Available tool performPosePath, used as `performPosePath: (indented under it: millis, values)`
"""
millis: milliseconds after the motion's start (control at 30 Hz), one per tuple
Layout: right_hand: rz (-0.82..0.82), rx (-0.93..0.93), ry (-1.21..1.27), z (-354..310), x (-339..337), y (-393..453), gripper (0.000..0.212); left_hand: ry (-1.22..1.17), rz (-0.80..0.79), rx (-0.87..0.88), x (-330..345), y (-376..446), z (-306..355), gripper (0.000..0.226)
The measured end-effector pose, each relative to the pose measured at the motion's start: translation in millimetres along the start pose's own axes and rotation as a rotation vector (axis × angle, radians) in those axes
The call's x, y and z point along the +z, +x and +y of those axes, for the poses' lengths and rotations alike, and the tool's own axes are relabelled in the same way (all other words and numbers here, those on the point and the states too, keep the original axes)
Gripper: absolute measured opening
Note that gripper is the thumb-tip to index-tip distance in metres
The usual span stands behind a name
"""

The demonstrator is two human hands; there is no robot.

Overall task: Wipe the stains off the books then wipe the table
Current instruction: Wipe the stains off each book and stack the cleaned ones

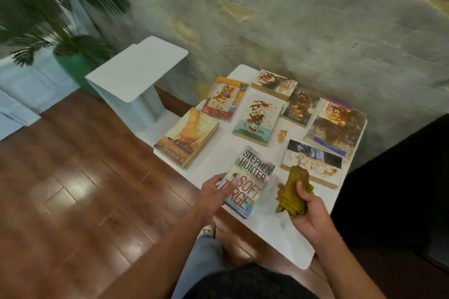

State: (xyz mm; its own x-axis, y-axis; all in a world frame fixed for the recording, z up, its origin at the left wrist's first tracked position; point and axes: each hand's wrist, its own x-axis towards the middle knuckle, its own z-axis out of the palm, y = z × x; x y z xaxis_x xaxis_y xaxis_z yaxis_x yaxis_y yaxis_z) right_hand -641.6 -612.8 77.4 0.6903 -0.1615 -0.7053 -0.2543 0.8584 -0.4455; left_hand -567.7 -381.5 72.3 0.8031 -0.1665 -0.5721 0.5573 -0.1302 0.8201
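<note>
Left hand (215,192): fingers loosely spread, thumb and fingertips resting on the left edge of the nearest book; it touches the cover but whether it grips the book is unclear.
Right hand (307,211): closed around a folded olive-green cloth (295,192), thumb across the top, held above the table's near right part.
Nearest book (247,181): a silvery paperback reading "Stephen Hunter, Soft Target", flat at the near edge of the white table (274,230), with a small red spot near the left thumb.
Book beside the cloth (313,164): white and dark cover, orange-brown smears, partly hidden by the cloth.
Table stain (282,136): a small tan blot on the bare top, between the middle books.
Left book (188,137): tan cover, lying at the left edge.
Middle book (258,120): pale cover with a dark brown splash.
Right book (336,126): largest, heavily browned.
Far row (274,84): three more stained books near the stone wall (291,19).
Beyond: a second white table (138,68) and a potted plant (73,56) to the left.
</note>
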Motion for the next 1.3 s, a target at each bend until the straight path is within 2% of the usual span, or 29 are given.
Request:
performPosePath:
  millis: [133, 333, 567, 667, 800, 900, 1000, 1133, 1300]
  values:
    - [-0.052, 0.04, -0.061, 16.1, 41.8, 13.4, 0.038, -0.129, 0.033, -0.055, -42.7, 25.5, 5.7, 0.031]
    - [-0.079, 0.085, -0.156, 40.2, 91.6, 35.1, 0.035, -0.217, 0.019, -0.171, -88.1, 61.3, 5.6, 0.037]
    - [0.008, 0.098, -0.26, 73.7, 124.1, 49.5, 0.043, -0.296, -0.001, -0.313, -97.4, 89.5, 12.0, 0.022]
    - [0.017, 0.129, -0.248, 86.7, 131.2, 45.0, 0.037, -0.456, -0.015, -0.373, -92.1, 93.9, 7.0, 0.024]
    - [0.028, 0.168, -0.18, 98.8, 135.2, 42.9, 0.048, -0.666, -0.006, -0.417, -88.9, 102.1, -2.2, 0.032]
    - [0.048, 0.157, -0.204, 106.0, 137.9, 43.4, 0.05, -0.618, 0.015, -0.443, -92.5, 107.8, -9.7, 0.024]
    - [0.03, 0.145, -0.223, 109.5, 146.1, 40.6, 0.04, -0.553, 0.057, -0.475, -97.6, 112.9, -17.3, 0.032]
    - [0.026, 0.154, -0.222, 112.5, 150.2, 41.2, 0.045, -0.499, 0.044, -0.465, -102.9, 114.0, -18.5, 0.025]
    - [0.059, 0.155, -0.226, 114.4, 153.3, 36.9, 0.038, -0.383, 0.083, -0.454, -110.2, 118.3, -21.6, 0.022]
